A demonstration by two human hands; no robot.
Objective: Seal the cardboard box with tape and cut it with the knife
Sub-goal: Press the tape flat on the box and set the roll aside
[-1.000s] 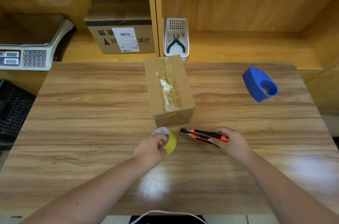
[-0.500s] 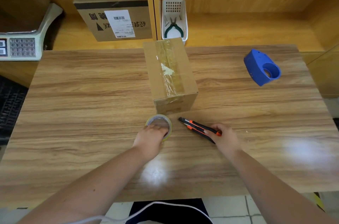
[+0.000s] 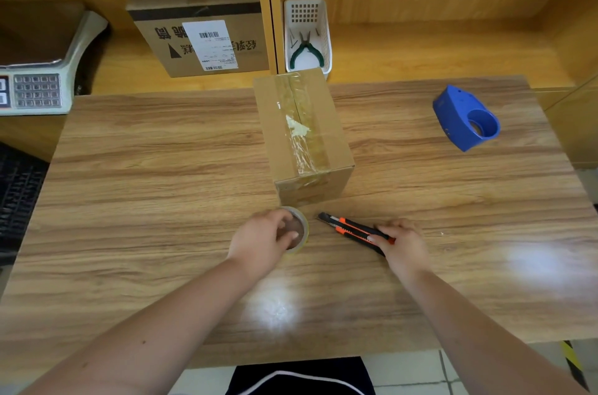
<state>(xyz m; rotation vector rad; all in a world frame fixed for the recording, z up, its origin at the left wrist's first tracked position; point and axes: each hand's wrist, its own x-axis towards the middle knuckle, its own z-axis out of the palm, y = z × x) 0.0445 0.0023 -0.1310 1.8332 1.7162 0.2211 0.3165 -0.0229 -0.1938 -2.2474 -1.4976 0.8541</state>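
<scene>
A small cardboard box (image 3: 278,132) stands in the middle of the wooden table (image 3: 145,184), with clear tape running along its top seam and down its near face. Just in front of it a tape roll (image 3: 299,229) lies flat on the table, and my left hand (image 3: 262,241) rests over it with fingers on its rim. To the right an orange and black utility knife (image 3: 348,226) lies on the table, blade end pointing left. My right hand (image 3: 401,244) grips its rear end.
A blue tape dispenser (image 3: 466,118) sits at the table's far right. Behind the table a shelf holds a larger labelled carton (image 3: 200,35), a white basket (image 3: 307,9) with green pliers, and a weighing scale (image 3: 42,71) at the left.
The tape roll went from tilted in my left hand to lying flat on the table. The knife came down onto the table under my right hand. The view shifted slightly.
</scene>
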